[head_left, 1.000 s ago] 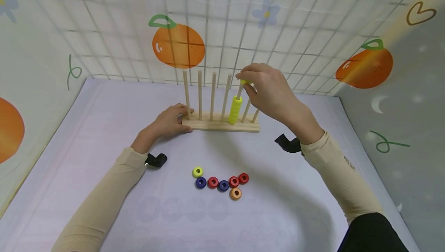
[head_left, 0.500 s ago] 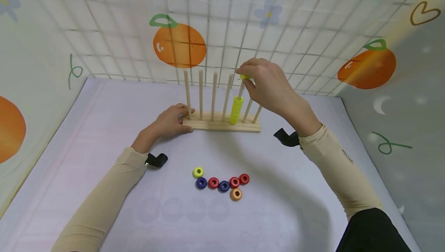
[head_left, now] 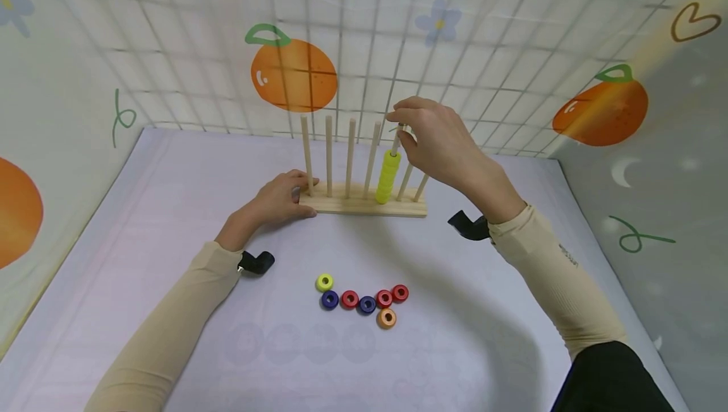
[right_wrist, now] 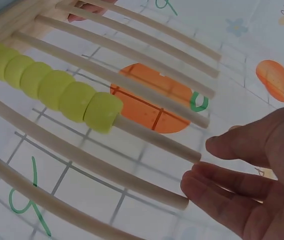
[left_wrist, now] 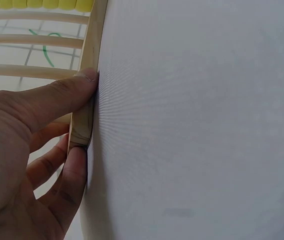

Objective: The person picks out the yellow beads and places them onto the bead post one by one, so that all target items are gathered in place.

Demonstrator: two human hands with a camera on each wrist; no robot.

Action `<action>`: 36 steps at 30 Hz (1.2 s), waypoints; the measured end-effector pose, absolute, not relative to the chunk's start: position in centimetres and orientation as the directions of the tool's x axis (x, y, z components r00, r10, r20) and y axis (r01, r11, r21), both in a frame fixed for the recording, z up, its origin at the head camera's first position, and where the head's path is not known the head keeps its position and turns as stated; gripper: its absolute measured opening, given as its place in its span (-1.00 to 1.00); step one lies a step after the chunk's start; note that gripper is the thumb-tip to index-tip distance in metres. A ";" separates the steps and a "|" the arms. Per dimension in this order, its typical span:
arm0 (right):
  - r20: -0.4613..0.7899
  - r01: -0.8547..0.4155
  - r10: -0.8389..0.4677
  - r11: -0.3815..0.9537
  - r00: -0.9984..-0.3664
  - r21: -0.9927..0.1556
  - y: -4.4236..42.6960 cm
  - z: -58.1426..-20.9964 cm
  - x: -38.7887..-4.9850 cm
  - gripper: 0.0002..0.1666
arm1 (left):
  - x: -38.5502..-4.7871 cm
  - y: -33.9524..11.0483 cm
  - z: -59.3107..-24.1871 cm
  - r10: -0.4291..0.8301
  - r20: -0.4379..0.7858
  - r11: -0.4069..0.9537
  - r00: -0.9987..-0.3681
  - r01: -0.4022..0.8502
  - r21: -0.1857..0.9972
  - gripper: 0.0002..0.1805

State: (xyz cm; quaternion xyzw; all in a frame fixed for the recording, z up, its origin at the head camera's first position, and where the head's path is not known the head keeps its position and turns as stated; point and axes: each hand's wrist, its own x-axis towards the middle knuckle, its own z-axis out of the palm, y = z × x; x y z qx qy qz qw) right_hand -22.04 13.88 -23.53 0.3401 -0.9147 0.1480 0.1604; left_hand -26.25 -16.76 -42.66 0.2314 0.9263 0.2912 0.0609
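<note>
A wooden peg stand (head_left: 352, 205) stands at the back of the table, its pegs upright in a row. Several yellow beads (head_left: 388, 178) are stacked on one peg, seen also as a yellow stack (right_wrist: 64, 92) in the right wrist view. My left hand (head_left: 274, 198) grips the left end of the base, thumb (left_wrist: 64, 95) along its front edge and fingers underneath and behind. At the tip of the beaded peg is my right hand (head_left: 440, 137), thumb and fingers parted with nothing between them but the peg's end (right_wrist: 189, 154); whether they touch it I cannot tell.
Nearer on the white table (head_left: 267, 317) lie loose beads: a yellow one (head_left: 320, 285), two blue, three red ones (head_left: 344, 301) and an orange one (head_left: 392, 321). Behind the stand rises a grid panel (head_left: 370, 52) with printed oranges.
My right hand has let go of a yellow bead, which has slid down the peg onto the stack, making it taller. The left hand keeps its grip on the base.
</note>
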 end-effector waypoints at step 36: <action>0.169 -0.884 -0.870 0.466 -0.464 -0.025 7.2 -31.2 -14.1 -0.58 | -26.2 -16.9 -42.8 0.480 0.054 0.712 -0.876 0.424 0.559 -0.24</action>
